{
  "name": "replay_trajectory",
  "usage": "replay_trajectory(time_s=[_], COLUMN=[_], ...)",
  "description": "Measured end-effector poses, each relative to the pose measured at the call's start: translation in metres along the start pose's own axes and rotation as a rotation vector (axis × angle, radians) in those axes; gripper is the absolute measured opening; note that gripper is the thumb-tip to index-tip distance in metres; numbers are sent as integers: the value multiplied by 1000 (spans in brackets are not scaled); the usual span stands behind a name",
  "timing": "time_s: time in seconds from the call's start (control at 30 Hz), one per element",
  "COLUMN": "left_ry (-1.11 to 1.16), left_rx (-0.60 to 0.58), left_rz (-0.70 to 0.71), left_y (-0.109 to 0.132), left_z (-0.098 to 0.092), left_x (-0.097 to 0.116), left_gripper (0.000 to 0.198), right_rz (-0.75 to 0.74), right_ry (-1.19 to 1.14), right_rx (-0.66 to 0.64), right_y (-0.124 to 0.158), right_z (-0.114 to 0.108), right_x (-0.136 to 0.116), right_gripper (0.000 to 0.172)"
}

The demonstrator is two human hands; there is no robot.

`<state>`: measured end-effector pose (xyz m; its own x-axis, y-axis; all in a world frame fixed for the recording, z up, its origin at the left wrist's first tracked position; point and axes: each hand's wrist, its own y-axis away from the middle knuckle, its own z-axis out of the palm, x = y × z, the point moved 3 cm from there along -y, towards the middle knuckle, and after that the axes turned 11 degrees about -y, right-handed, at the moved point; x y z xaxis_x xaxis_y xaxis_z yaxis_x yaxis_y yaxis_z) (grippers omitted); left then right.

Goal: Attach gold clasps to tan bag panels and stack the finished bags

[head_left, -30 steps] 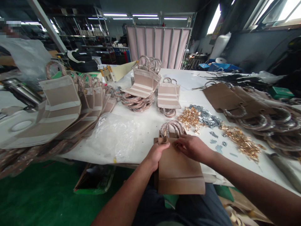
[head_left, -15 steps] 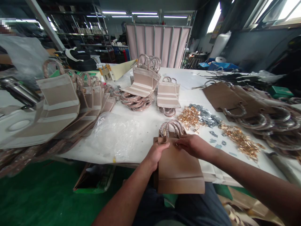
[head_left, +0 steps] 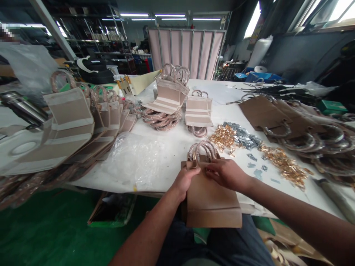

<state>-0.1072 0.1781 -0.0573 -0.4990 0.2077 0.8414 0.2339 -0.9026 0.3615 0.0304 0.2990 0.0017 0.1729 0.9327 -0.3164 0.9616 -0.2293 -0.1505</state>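
A brown bag panel (head_left: pixel 213 199) with plastic-wrapped handles (head_left: pixel 203 149) hangs over the table's front edge above my lap. My left hand (head_left: pixel 187 177) grips its upper left part, thumb on top, beside a small gold metal piece (head_left: pixel 194 157). On the panel's upper right, my right hand (head_left: pixel 226 173) has its fingers bent together at the surface; whatever lies between the fingertips is too small to make out. Beyond the hands are a pile of gold metal pieces (head_left: pixel 222 137) and a pile of grey metal plates (head_left: pixel 242 135).
Open beige bag pieces (head_left: pixel 69 129) are stacked at the left, next to clear plastic film (head_left: pixel 133 159). More stand at the back middle (head_left: pixel 169 96). Brown bags (head_left: pixel 277 116) and a second gold heap (head_left: pixel 288 168) lie at the right.
My right hand has shifted slightly left, its fingers more bent over the panel. My left hand and the panel are nearly unmoved.
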Motion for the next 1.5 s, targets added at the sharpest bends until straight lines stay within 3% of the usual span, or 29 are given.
replay_trajectory(time_s=[0.13, 0.33, 0.53, 0.73, 0.83, 1.0, 1.13, 1.2, 1.33, 1.4, 1.5], left_ry=[6, -18, -42, -42, -62, -96, -184, -229, -410, -542, -647], left_rx=[-3, -6, 1, 29, 17, -13, -12, 36, 211, 293, 402], left_rz=[-4, 8, 14, 10, 18, 35, 93, 114, 187, 283, 369], left_y=[0, 0, 4, 4, 3, -1, -3, -3, -10, -12, -9], left_z=[2, 2, 3, 3, 3, 0, 2, 2, -1, -4, -6], left_x=[0, 1, 1, 5, 6, 9, 15, 16, 15, 16, 18], left_gripper=[42, 35, 39, 46, 47, 51, 63, 70, 69, 65, 71], right_rz=[10, 81, 20, 143, 146, 136, 146, 133, 161, 294, 615], right_ry=[75, 44, 27, 29, 35, 42, -29, -127, -277, -254, -104], right_rx=[-11, 61, -7, 218, 233, 153, 234, 322, 534, 626, 710], right_y=[-3, 0, 3, 10, 11, 1, 5, 15, 60, 97, 167], right_z=[7, 6, 1, 20, 25, 14, 6, 3, -9, -19, -32], right_x=[-5, -7, -8, -9, -13, -15, -15, -15, 2, 29, 82], right_gripper=[20, 9, 19, 16, 19, 12, 12, 14, 35, 29, 24])
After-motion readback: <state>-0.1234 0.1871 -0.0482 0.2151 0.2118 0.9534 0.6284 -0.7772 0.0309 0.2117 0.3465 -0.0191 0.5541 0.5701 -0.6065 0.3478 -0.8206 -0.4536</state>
